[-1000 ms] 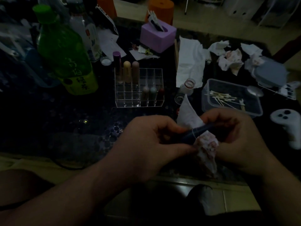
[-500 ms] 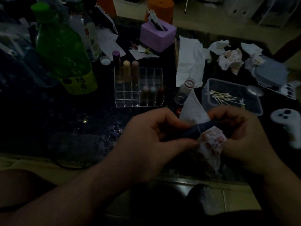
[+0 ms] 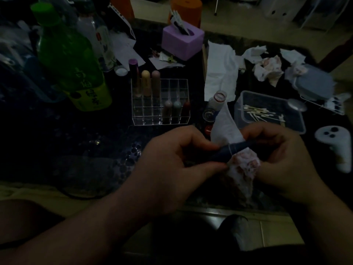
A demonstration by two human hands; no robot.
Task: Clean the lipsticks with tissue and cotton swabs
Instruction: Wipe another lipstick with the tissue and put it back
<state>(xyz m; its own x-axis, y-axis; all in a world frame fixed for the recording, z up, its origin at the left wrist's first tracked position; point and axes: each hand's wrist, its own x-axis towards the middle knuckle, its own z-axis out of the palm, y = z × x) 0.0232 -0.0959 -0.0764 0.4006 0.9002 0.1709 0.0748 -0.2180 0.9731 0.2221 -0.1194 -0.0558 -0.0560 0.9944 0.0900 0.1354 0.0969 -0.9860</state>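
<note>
1. the fingers [image 3: 198,145] of the left hand [image 3: 172,165] are curled round the near end of a dark lipstick tube [image 3: 227,153], index on top and thumb below, gripping it.
2. the fingers [image 3: 257,131] of the right hand [image 3: 282,163] curl over the tube's other end, and the thumb pinches a tissue [image 3: 244,167] against its underside.
3. the tissue is wrapped about the middle of the tube. its lower bunch is blotched with red and a clean corner sticks up behind.
4. the tube lies almost level between the two hands, above the near edge of the dark surface [image 3: 57,131].
5. just beyond the left hand stands a clear organizer [image 3: 158,115], with three lipsticks [image 3: 146,81] upright in its back row and three shorter ones in the front row at the right.
6. beyond the right hand sits a clear container [image 3: 238,111] holding cotton swabs [image 3: 257,113].
7. between organizer and container stands a small bottle [image 3: 217,100] with a reddish rim.
8. farther back lie a flat white tissue sheet [image 3: 219,73] and crumpled, stained tissues [image 3: 267,67].
9. a purple box [image 3: 182,41] sits at the far side, a green bottle [image 3: 70,60] at the far left, and a white controller [image 3: 338,146] at the right edge.
</note>
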